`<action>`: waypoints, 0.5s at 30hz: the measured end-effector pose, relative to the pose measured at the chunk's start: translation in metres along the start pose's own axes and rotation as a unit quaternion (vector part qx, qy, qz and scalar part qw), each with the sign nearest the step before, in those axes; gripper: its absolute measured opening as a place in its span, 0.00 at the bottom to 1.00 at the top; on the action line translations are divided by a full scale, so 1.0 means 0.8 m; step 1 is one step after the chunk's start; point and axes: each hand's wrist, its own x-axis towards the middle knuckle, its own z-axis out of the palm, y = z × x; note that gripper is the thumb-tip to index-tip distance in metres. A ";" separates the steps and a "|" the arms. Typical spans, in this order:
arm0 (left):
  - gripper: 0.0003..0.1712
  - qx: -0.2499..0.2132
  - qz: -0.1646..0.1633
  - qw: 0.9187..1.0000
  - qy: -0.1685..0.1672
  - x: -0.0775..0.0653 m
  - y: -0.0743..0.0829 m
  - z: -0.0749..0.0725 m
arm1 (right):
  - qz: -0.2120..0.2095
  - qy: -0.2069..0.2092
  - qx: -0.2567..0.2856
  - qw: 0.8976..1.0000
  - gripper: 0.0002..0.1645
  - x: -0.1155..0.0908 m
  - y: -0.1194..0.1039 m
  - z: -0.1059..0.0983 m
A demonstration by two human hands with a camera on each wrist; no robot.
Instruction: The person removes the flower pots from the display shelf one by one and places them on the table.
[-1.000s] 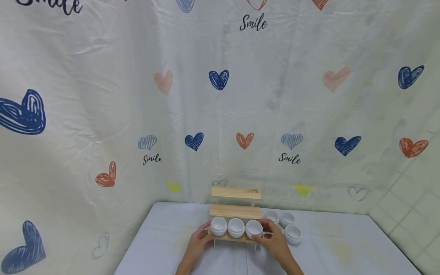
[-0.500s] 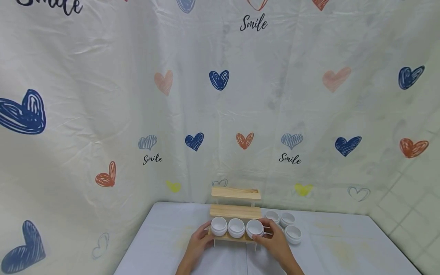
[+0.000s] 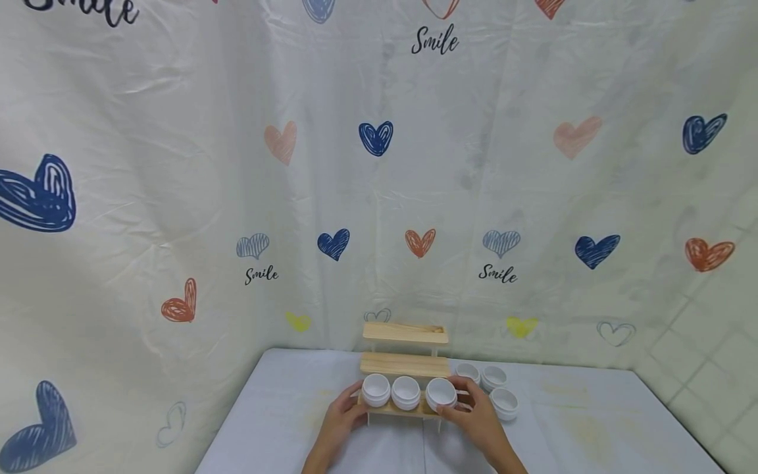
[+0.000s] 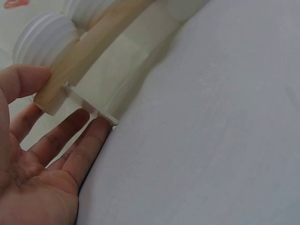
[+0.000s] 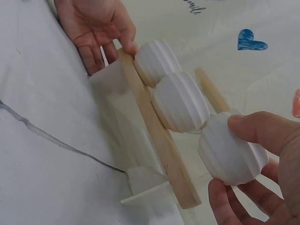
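Note:
A three-tier stand has wooden boards on clear supports. My left hand (image 3: pixel 343 413) grips the left end of its lowest board (image 3: pixel 395 409), thumb above and fingers below beside the clear leg (image 4: pixel 89 103). On that board stand two small ribbed white cups, one at the left (image 3: pixel 376 390) and one in the middle (image 3: pixel 405 392). My right hand (image 3: pixel 476 413) holds a third ribbed cup (image 5: pixel 232 150) between thumb and fingers at the board's right end. In the right wrist view this cup is upright relative to the others and sits a little away from the board's edge.
Several more white cups (image 3: pixel 505 401) stand on the white-covered table (image 3: pixel 580 421) just right of the stand, partly behind my right hand. The middle board (image 3: pixel 405 363) and top board (image 3: pixel 405 333) rise behind. A heart-printed curtain (image 3: pixel 379 197) hangs at the back.
The cup in my right hand has shifted slightly to the right, widening its gap from the middle cup. My left hand keeps its grip on the board.

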 end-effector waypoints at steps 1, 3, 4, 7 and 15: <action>0.36 0.002 0.001 1.000 0.000 0.000 0.000 0.000 | 0.001 0.000 0.002 1.000 0.37 0.000 -0.001 -0.001; 0.37 0.003 0.001 1.000 0.000 0.000 0.000 0.000 | 0.002 0.000 0.004 1.000 0.37 -0.001 -0.001 -0.003; 0.37 0.004 0.001 1.000 0.000 0.000 0.000 -0.001 | 0.003 0.000 0.003 1.000 0.37 0.000 0.000 -0.003; 0.37 0.006 0.003 1.000 0.000 -0.001 0.000 -0.001 | 0.004 -0.001 0.003 1.000 0.38 -0.001 0.000 -0.006; 0.37 0.008 0.004 1.000 0.003 0.002 -0.002 -0.001 | 0.008 0.001 -0.013 1.000 0.38 -0.003 -0.001 -0.012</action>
